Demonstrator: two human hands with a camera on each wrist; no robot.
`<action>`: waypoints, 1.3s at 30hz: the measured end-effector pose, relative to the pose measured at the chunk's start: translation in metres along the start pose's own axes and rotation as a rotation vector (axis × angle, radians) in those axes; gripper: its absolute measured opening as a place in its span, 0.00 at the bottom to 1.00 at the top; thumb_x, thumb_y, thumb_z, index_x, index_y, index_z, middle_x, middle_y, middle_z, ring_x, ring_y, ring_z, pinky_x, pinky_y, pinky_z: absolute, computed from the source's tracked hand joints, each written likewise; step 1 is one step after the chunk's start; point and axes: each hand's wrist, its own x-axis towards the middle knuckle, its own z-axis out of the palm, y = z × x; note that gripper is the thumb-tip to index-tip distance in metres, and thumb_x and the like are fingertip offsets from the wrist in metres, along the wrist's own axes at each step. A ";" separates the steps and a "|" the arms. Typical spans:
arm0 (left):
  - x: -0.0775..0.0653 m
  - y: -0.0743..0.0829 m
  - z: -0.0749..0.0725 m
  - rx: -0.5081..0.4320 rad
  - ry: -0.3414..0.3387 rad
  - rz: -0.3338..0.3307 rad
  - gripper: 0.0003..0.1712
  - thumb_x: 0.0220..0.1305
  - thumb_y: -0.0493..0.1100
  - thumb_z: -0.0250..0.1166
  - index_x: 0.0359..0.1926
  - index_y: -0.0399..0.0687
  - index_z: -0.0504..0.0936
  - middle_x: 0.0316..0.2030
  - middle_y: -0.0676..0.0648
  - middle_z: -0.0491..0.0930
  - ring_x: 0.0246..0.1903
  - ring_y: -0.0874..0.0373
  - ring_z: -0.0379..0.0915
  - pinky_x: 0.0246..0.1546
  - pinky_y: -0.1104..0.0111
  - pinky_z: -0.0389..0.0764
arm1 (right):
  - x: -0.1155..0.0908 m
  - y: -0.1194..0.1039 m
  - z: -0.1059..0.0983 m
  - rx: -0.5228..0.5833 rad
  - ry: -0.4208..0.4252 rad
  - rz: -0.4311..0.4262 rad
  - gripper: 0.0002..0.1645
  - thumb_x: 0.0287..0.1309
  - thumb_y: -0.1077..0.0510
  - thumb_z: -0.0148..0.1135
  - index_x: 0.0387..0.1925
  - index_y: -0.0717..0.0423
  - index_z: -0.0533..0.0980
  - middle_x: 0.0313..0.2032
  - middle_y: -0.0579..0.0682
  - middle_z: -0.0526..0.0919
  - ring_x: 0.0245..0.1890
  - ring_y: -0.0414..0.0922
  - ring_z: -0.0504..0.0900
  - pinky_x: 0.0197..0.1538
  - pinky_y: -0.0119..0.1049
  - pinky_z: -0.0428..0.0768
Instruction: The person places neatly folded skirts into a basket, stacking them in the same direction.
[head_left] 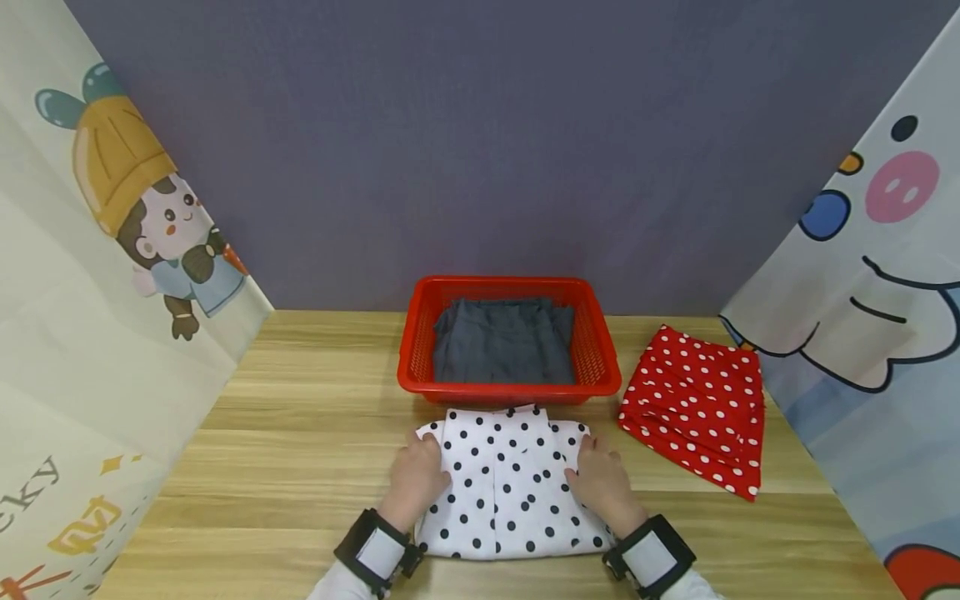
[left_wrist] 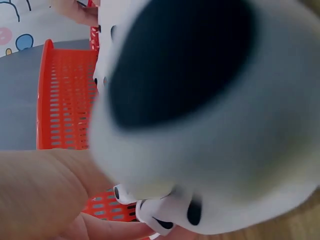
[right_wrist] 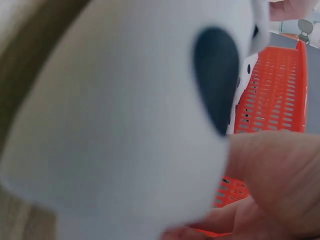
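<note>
A folded white cloth with black polka dots [head_left: 498, 483] lies in front of the basket, its near edge slightly bulged. My left hand [head_left: 415, 477] grips its left side, and my right hand [head_left: 602, 482] grips its right side. In the left wrist view, the thumb [left_wrist: 45, 190] is over the cloth with fingers underneath. The right wrist view likewise shows the thumb [right_wrist: 275, 170] on the cloth and fingertips below it. Close, blurred fabric fills much of both wrist views. Just beyond stands a red plastic basket [head_left: 510, 393] with a folded dark grey cloth [head_left: 502, 342] in it.
To the right, a folded red cloth with white dots [head_left: 697, 408] lies on the wooden table [head_left: 300, 433]. A dark grey panel [head_left: 510, 150] rises behind the table. Printed cartoon curtains [head_left: 82, 350] border the left and right sides.
</note>
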 end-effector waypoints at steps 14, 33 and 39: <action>0.003 0.001 0.008 -0.095 -0.002 -0.012 0.24 0.45 0.31 0.64 0.47 0.27 0.73 0.27 0.41 0.72 0.20 0.54 0.67 0.18 0.69 0.71 | -0.002 -0.004 0.004 0.091 -0.064 -0.029 0.30 0.56 0.62 0.59 0.56 0.74 0.62 0.40 0.64 0.73 0.31 0.50 0.77 0.41 0.45 0.80; -0.017 -0.002 -0.007 -0.254 0.124 0.077 0.25 0.44 0.32 0.66 0.48 0.34 0.74 0.39 0.40 0.79 0.32 0.52 0.77 0.29 0.63 0.79 | -0.023 0.006 0.000 0.165 0.093 -0.029 0.25 0.57 0.62 0.57 0.54 0.71 0.64 0.34 0.56 0.73 0.27 0.43 0.74 0.27 0.32 0.76; -0.028 -0.001 -0.015 -0.262 0.164 0.107 0.25 0.44 0.32 0.67 0.48 0.35 0.74 0.40 0.41 0.79 0.34 0.53 0.77 0.31 0.63 0.79 | -0.034 0.006 -0.002 0.184 0.127 -0.029 0.25 0.58 0.62 0.56 0.55 0.70 0.64 0.41 0.60 0.75 0.36 0.48 0.77 0.37 0.42 0.80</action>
